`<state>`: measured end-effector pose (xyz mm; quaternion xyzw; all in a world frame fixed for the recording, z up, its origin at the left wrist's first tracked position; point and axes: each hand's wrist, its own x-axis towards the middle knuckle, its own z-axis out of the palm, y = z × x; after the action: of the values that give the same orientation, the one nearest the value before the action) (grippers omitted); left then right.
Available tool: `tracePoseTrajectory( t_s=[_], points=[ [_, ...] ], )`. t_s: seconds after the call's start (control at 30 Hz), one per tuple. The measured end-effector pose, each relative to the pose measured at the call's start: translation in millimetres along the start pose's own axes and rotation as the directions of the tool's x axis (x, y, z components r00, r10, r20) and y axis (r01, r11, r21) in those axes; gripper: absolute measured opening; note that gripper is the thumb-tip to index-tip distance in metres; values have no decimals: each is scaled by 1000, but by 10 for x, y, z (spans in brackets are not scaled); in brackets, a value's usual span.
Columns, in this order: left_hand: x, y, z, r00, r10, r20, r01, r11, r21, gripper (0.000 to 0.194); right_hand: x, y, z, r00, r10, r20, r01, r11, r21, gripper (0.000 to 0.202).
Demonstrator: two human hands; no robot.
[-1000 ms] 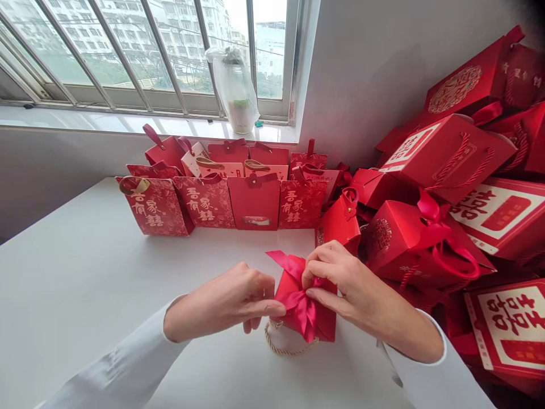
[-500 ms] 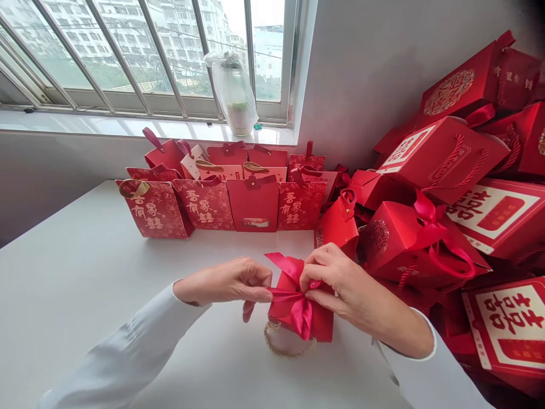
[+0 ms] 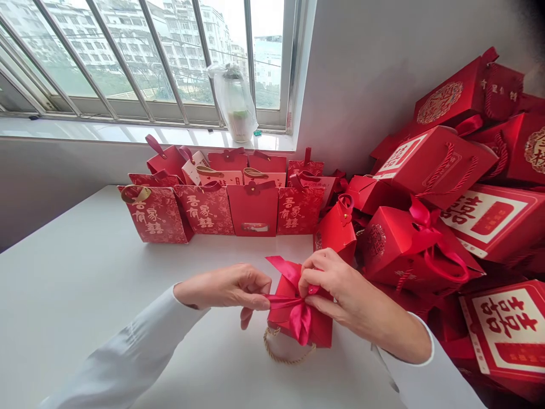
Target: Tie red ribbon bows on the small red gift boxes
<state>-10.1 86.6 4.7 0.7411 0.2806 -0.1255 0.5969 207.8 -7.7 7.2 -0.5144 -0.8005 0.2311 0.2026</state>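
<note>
In the head view, a small red gift box (image 3: 320,326) stands on the white table in front of me. A glossy crimson ribbon (image 3: 300,322) is tied in a bow over its top, with one tail pointing to the upper left. My left hand (image 3: 232,288) pinches a ribbon loop at the box's left side. At the knot, my right hand (image 3: 336,287) has thumb and fingers closed on the ribbon and covers part of the bow. A twisted gold cord handle (image 3: 281,359) hangs from the near side of the box and rests on the table.
Several red gift bags (image 3: 255,210) stand in rows by the wall. Red boxes with cord handles (image 3: 438,162) are heaped on the right, close to my right forearm. A plastic-wrapped cup (image 3: 236,108) sits on the windowsill (image 3: 140,135). The white table (image 3: 76,267) extends left.
The whole view has shifted slightly, with the scene a little lower in the picture. Both hands keep their hold on the ribbon, and the bow looks nearly the same.
</note>
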Motion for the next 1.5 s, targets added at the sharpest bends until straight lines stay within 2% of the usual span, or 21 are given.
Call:
tracePoseTrajectory(
  t_s=[0.1,0.23,0.3,0.37,0.43,0.5,0.57,0.67,0.7,0.77,0.87,0.97,1.17,1.23,1.3,1.37,1.43,1.5],
  points=[
    [-20,52,4,999,40,-35,-39,999,33,39,-28,-7,-79,999,-16,-36,16,1000,8,21],
    [-56,142,31,988,19,-154,-16,1000,25,38,-163,-49,-286,979,-111,-171,100,993,-69,18],
    [-68,162,56,987,15,-163,-11,1000,25,38,-257,-111,-346,963,-148,-226,124,985,-116,16],
    [-78,161,85,990,28,-136,-20,998,60,39,-347,-195,-320,951,-176,-255,143,979,-143,14],
    [-95,152,114,993,27,-117,-13,993,121,41,-416,-281,-195,945,-195,-262,155,974,-165,12],
    [-124,150,139,984,53,-169,-19,980,198,41,-461,-344,1,934,-216,-285,160,965,-207,13],
    [-154,167,166,937,152,-315,-58,955,289,37,-487,-367,220,894,-244,-376,142,950,-279,15],
    [-163,232,233,769,357,-530,-118,895,431,23,-518,-342,487,823,-253,-509,56,927,-370,17],
    [-148,257,267,726,408,-554,-135,874,467,19,-530,-326,548,814,-246,-526,32,923,-383,18],
    [-88,300,353,692,487,-532,-177,830,529,14,-557,-296,627,812,-239,-533,11,919,-395,21],
    [43,321,485,703,554,-446,-224,767,601,12,-601,-257,682,802,-249,-543,16,918,-396,23],
    [151,303,558,711,576,-404,-221,728,649,14,-633,-218,716,792,-248,-558,20,924,-382,22],
    [204,265,536,739,578,-345,-240,705,667,21,-632,-163,751,782,-249,-572,67,945,-319,29],
    [187,266,511,756,563,-334,-229,705,671,22,-625,-172,727,780,-243,-577,89,955,-283,25],
    [153,286,468,756,559,-341,-220,707,672,19,-631,-186,689,767,-222,-602,102,968,-227,16],
    [117,330,397,733,578,-357,-230,706,670,17,-654,-187,656,733,-174,-657,91,983,-158,12],
    [100,403,297,711,599,-369,-242,700,671,20,-689,-160,649,703,-67,-708,27,997,-68,13],
    [119,498,184,720,593,-361,-239,700,673,24,-728,-106,679,707,77,-703,-62,997,47,11]
  ],
)
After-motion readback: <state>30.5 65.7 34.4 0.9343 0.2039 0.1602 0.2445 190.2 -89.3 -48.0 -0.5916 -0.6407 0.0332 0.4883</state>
